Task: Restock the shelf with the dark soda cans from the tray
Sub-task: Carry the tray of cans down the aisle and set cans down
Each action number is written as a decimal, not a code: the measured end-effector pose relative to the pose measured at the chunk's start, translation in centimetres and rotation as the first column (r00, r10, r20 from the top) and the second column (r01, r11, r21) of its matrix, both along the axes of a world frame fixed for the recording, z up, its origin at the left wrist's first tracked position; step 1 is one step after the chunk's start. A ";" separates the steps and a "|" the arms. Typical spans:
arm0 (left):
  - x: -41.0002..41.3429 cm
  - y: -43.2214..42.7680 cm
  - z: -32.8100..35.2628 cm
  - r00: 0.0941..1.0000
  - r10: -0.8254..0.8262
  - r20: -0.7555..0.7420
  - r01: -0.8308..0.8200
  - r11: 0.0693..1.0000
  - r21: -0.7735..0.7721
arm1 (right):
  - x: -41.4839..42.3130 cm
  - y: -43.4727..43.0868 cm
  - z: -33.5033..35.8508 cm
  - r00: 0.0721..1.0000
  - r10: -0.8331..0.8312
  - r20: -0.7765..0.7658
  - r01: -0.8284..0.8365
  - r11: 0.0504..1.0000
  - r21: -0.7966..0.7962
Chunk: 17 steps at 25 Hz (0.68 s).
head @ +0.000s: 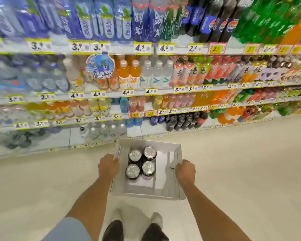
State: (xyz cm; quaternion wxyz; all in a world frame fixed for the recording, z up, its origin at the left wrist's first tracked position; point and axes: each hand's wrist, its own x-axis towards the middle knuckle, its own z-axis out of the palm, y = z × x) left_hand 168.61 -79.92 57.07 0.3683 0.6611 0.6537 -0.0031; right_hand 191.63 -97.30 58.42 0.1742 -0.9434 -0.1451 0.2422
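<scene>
Pale shop floor [233,171] underfoot; left hand [109,165] and right hand [185,169] each clamp a side wall of the white tray [163,190], four dark cans [140,162] standing inside: probably weighty, rigid, slick, best grasped round the sides; drinks shelf [146,94] beyond

You've got a white tray [175,171] with four dark soda cans [141,163], silver tops, sides black with a bit of red and blue. Floor [241,171] is pale cream. Shelf [111,95] edges are white with yellow-bordered price tags [142,47], and the bottles above run blue, orange, green, clear. Your shoes [114,230] look black.
</scene>
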 end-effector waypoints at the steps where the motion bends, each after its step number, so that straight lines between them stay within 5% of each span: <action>1: -1.0 0.1 -1.1 0.999 0.043 -0.010 -0.043 0.999 -0.008 | -0.3 0.9 -1.1 0.999 0.046 -0.012 -0.046 0.999 -0.012; 8: -8.0 1.1 -12.1 0.970 0.227 -0.082 -0.231 0.972 -0.046 | -4.4 6.7 -13.1 0.965 0.249 -0.083 -0.253 0.966 -0.045; 17: -14.7 6.0 -41.6 0.940 0.321 -0.117 -0.323 0.946 -0.002 | -10.2 14.4 -43.4 0.918 0.388 -0.082 -0.393 0.918 -0.046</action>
